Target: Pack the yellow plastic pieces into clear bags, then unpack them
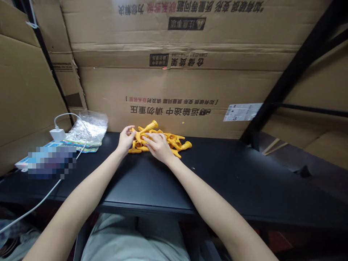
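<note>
A small heap of yellow plastic parts (174, 140) lies on the black table (217, 181) near the cardboard wall. My left hand (125, 139) is at the heap's left edge, fingers curled round one yellow part (136, 135). My right hand (158, 146) rests over the middle of the heap, fingers pinched on the same or a neighbouring piece; which one I cannot tell. One longer yellow piece (150, 126) sticks up behind my hands.
A clear plastic bag (88, 130) lies at the left on a colourful card. A white charger (57, 135) with its cable (40, 203) sits beside it. Cardboard sheets (176, 83) close off the back and left. A black metal frame (285, 79) slants at the right.
</note>
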`<state>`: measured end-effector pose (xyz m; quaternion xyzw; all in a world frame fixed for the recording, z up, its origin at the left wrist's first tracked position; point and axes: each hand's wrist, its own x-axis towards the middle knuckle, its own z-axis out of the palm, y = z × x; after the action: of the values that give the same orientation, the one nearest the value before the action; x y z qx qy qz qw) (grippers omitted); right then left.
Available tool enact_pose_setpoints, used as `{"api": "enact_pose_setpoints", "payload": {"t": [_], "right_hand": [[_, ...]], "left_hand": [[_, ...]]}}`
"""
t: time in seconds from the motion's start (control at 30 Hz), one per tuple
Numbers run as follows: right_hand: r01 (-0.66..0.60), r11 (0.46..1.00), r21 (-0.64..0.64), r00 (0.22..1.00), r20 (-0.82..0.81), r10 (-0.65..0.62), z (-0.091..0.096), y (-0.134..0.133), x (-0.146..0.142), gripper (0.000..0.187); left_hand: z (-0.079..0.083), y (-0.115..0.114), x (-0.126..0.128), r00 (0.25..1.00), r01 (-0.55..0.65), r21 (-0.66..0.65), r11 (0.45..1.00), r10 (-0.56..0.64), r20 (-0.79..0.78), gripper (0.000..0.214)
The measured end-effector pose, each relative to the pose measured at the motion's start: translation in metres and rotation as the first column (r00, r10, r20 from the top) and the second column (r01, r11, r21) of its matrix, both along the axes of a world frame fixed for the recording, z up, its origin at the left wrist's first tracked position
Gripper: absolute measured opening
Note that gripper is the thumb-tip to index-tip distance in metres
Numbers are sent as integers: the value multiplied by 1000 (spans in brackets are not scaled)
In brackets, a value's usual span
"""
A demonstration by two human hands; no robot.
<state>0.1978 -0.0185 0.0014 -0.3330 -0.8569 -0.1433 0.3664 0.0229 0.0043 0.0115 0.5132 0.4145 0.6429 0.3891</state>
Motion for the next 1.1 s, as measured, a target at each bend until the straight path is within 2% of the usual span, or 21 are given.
{"api": "enact_pose_setpoints", "payload": {"t": [0.13,0.23,0.37,0.43,0.5,0.57,0.63,0.7,0.87,1.1], "right_hand": [[143,989,47,987,-80,-139,6,-1,7,38],[204,977,56,977,-78,-200,7,4,15,40],[238,967,90,971,-26,-236,6,10,22,40],[240,966,92,970,15,-242,6,12,24,34],[252,964,81,966,42,-256,6,13,25,27],[268,961,72,961,51,-271,6,13,25,21],[273,960,69,960,53,-276,6,12,24,18],[263,963,63,962,57,-267,5,13,23,17],[167,986,-12,983,81,-165,0,18,24,22],[103,994,-38,993,68,-101,1,17,24,29]], "left_hand": [[2,-3,-9,998,23,87,996,-17,-66,31],[2,-4,-6,988,59,129,990,-40,-148,26],[2,-9,-2,930,70,258,964,30,-365,27],[3,-13,-1,834,91,371,924,133,-536,27],[4,-18,-1,671,115,444,888,260,-694,30],[4,-23,-2,479,104,449,887,351,-805,35],[5,-25,-2,321,56,422,905,384,-866,36],[5,-25,-3,248,30,405,914,386,-889,38],[2,-22,-4,309,72,432,899,392,-866,46],[3,-23,-5,266,61,512,857,481,-835,46]]}}
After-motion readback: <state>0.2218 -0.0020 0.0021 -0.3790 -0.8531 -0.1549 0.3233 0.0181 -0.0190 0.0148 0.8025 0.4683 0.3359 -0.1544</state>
